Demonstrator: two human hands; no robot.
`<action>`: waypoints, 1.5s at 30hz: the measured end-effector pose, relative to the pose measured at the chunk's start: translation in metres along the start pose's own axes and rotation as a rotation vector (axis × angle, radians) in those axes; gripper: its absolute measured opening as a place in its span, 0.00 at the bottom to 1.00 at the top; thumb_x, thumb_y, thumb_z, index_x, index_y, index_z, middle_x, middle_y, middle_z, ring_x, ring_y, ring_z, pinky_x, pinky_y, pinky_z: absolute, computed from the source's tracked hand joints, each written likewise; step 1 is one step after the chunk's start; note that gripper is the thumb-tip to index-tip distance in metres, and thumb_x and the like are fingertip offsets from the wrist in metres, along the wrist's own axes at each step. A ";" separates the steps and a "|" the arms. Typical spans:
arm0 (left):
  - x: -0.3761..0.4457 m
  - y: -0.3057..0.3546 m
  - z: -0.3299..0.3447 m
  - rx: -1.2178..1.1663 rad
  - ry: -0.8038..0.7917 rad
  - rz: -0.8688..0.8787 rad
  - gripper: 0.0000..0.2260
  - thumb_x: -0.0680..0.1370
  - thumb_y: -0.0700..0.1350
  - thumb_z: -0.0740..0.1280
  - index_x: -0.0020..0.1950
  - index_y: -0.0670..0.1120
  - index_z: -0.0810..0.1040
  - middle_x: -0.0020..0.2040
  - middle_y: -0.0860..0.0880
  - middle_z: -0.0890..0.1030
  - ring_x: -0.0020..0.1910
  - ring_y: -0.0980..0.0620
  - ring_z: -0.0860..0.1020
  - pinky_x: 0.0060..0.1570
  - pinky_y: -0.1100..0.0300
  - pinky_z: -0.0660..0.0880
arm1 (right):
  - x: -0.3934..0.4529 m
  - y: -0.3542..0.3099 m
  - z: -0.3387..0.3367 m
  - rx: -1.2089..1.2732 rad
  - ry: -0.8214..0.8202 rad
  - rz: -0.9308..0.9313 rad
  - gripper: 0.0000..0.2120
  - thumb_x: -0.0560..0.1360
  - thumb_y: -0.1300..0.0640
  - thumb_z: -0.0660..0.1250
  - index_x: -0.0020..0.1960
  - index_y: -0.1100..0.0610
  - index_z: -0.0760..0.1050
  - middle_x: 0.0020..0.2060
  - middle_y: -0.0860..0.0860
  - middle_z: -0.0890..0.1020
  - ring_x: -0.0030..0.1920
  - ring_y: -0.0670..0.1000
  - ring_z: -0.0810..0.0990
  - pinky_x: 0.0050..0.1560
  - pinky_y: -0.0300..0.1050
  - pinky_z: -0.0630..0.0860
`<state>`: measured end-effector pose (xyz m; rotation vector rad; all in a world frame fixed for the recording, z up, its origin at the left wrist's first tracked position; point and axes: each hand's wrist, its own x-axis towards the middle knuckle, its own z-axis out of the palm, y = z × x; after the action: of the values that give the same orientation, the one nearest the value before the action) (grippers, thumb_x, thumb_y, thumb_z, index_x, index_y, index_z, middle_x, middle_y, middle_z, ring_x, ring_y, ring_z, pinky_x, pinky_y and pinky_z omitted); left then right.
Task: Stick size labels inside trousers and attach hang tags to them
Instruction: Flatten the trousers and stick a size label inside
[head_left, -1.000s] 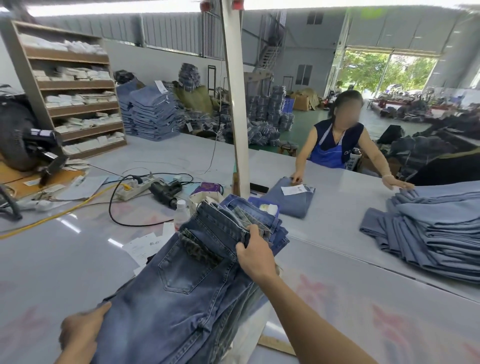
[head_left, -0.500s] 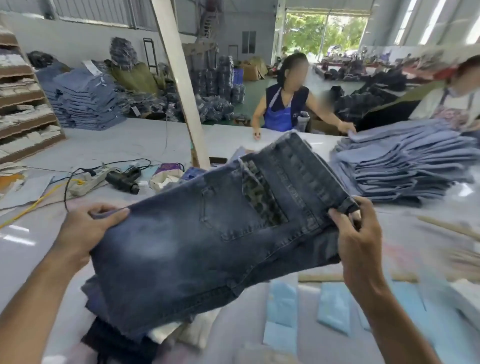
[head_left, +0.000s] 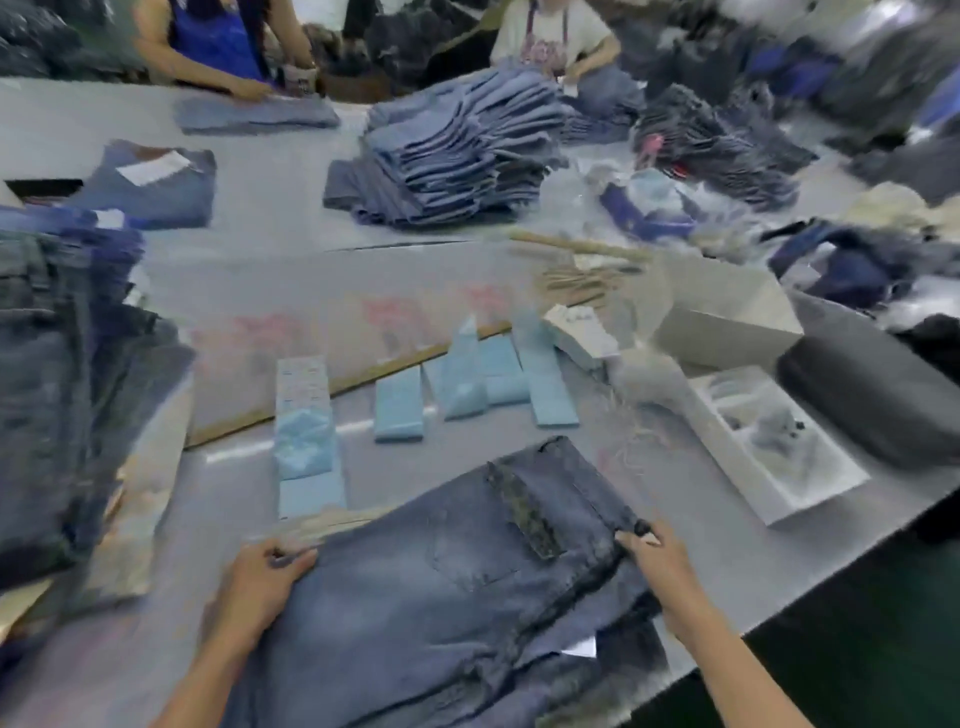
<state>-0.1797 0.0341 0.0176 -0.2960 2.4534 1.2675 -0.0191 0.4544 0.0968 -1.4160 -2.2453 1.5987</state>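
Jeans (head_left: 457, 587) flat on table (head_left: 291, 270), 6 o'clock. Left hand (head_left: 260, 582) grips leg edge; right hand (head_left: 662, 564) pinches waistband.

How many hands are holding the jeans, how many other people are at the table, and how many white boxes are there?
Hands on the jeans: 2, left hand and right hand
Other people: 2
White boxes: 2
Total: 6

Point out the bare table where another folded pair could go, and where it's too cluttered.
Bare table lies between the tagged folded pair and the tall denim stack. Crowded: the blue label packs beyond the jeans, and the white tray to their right.
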 end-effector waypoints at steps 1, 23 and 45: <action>0.004 0.000 0.000 0.019 -0.008 -0.013 0.16 0.72 0.44 0.80 0.29 0.43 0.78 0.23 0.53 0.77 0.30 0.50 0.76 0.31 0.56 0.67 | 0.001 -0.001 -0.002 0.031 0.018 -0.022 0.05 0.79 0.59 0.71 0.53 0.57 0.78 0.48 0.55 0.85 0.50 0.58 0.83 0.54 0.56 0.81; -0.021 0.008 0.009 0.309 0.380 0.233 0.12 0.76 0.40 0.73 0.59 0.42 0.80 0.55 0.36 0.78 0.54 0.32 0.76 0.56 0.40 0.74 | -0.075 -0.014 0.035 -0.258 0.251 -0.734 0.12 0.77 0.67 0.69 0.58 0.55 0.77 0.46 0.46 0.82 0.46 0.44 0.81 0.48 0.36 0.79; -0.119 0.135 0.115 -0.672 -0.377 0.493 0.28 0.78 0.49 0.72 0.74 0.62 0.66 0.51 0.52 0.83 0.50 0.51 0.83 0.52 0.57 0.80 | -0.103 -0.024 0.067 0.019 -0.382 -0.451 0.29 0.75 0.55 0.76 0.71 0.39 0.69 0.63 0.34 0.80 0.66 0.37 0.76 0.65 0.36 0.75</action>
<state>-0.0924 0.2082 0.1057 0.3831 1.7690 2.1104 -0.0081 0.3339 0.1298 -0.5606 -2.4891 1.8226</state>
